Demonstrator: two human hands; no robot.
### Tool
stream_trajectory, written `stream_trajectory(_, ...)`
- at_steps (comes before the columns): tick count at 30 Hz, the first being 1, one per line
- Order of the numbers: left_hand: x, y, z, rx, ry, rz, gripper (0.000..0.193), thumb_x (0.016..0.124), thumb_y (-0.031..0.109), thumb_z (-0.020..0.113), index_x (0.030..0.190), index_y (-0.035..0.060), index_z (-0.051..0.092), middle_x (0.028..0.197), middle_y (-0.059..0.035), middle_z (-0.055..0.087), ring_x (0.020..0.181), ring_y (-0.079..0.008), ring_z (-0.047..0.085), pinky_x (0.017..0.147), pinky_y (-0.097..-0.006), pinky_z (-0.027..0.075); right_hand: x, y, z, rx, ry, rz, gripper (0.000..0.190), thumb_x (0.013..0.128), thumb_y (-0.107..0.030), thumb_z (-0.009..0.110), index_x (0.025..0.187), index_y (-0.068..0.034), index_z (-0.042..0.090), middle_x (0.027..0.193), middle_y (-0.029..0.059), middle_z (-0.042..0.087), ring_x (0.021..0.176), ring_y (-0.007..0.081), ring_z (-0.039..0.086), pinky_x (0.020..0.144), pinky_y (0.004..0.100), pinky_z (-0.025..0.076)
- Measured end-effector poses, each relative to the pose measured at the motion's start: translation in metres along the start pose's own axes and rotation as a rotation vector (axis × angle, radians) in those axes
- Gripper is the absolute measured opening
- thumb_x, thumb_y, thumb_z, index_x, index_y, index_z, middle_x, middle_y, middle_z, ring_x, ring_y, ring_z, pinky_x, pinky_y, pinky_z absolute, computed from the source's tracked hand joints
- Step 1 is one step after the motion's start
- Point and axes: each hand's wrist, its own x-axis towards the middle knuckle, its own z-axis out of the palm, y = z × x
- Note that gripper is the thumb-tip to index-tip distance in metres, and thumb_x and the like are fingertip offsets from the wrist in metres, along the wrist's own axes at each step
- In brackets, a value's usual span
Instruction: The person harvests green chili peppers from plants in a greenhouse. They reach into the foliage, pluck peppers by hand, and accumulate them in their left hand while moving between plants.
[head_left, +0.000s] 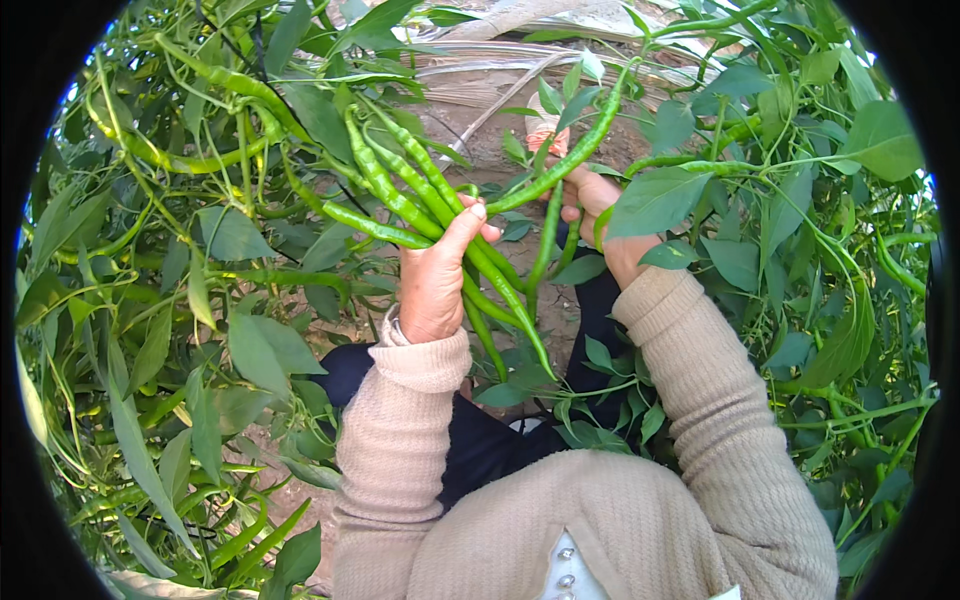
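My left hand (442, 281) grips a bunch of long green chili peppers (397, 196) near their middle. Their ends fan out above and below the thumb. One curved pepper (581, 154) runs up and right from beside the thumb; whether it belongs to the bunch, I cannot tell. To the right, my right hand (598, 196) reaches into a pepper plant, its fingers curled beside hanging green peppers (546, 236). A broad leaf (658, 202) covers part of that hand, so what its fingers hold is unclear.
Dense pepper plants with hanging peppers (225, 79) crowd the left, and more foliage (795, 202) the right. Between them runs bare soil (480, 120) with dry, pale leaf strips (487, 64). A pale object with orange bands (546, 135) lies beyond my right hand. My dark-trousered legs (487, 450) are below.
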Motion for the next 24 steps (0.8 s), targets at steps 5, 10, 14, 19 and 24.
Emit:
stream_trajectory(5, 0.000, 0.001, 0.003, -0.090, -0.007, 0.003, 0.017, 0.083, 0.010, 0.067, 0.097, 0.0043, 0.058, 0.081, -0.0043, 0.062, 0.071, -0.0143, 0.062, 0.062, -0.0269, 0.050, -0.015, -0.002, 0.008, 0.116, -0.091, 0.097, 0.023, 0.095, -0.028, 0.052, 0.103, -0.007, 0.053, 0.077, 0.0016, 0.056, 0.051, 0.0020, 0.044, 0.032, 0.0171, 0.024)
stream_trajectory(10, 0.003, 0.002, 0.000, -0.136, -0.054, 0.003, 0.017, 0.084, 0.009, 0.065, 0.099, 0.0052, 0.057, 0.091, -0.0064, 0.062, 0.073, -0.0155, 0.062, 0.063, -0.0290, 0.052, -0.030, 0.002, 0.016, -0.062, -0.180, 0.069, 0.022, 0.090, -0.024, 0.060, 0.102, -0.005, 0.059, 0.081, 0.0001, 0.060, 0.040, 0.0010, 0.037, 0.033, 0.0160, 0.025)
stream_trajectory(14, 0.003, 0.001, -0.004, -0.133, -0.082, -0.022, 0.018, 0.085, 0.008, 0.064, 0.100, 0.0058, 0.056, 0.098, -0.0067, 0.062, 0.076, -0.0162, 0.062, 0.066, -0.0301, 0.053, -0.043, 0.000, 0.037, -0.116, -0.339, -0.062, 0.031, 0.086, -0.017, 0.063, 0.113, -0.002, 0.060, 0.075, -0.0015, 0.060, 0.040, 0.0015, 0.036, 0.037, 0.0178, 0.026)
stream_trajectory(19, 0.004, -0.003, 0.000, -0.117, -0.043, -0.016, 0.018, 0.085, 0.008, 0.064, 0.100, 0.0057, 0.056, 0.097, -0.0064, 0.063, 0.077, -0.0152, 0.062, 0.067, -0.0285, 0.052, -0.043, 0.003, 0.037, -0.043, -0.298, -0.150, 0.027, 0.087, -0.016, 0.061, 0.110, -0.002, 0.061, 0.078, -0.0003, 0.062, 0.041, 0.0017, 0.037, 0.037, 0.0178, 0.026)
stream_trajectory(24, 0.004, -0.001, 0.003, -0.132, -0.065, -0.030, 0.016, 0.085, 0.008, 0.063, 0.099, 0.0053, 0.055, 0.102, -0.0074, 0.063, 0.077, -0.0145, 0.062, 0.068, -0.0281, 0.051, -0.040, 0.001, 0.033, -0.019, -0.325, -0.176, 0.027, 0.088, -0.016, 0.059, 0.111, -0.002, 0.059, 0.089, 0.0033, 0.065, 0.041, 0.0016, 0.038, 0.037, 0.0176, 0.027)
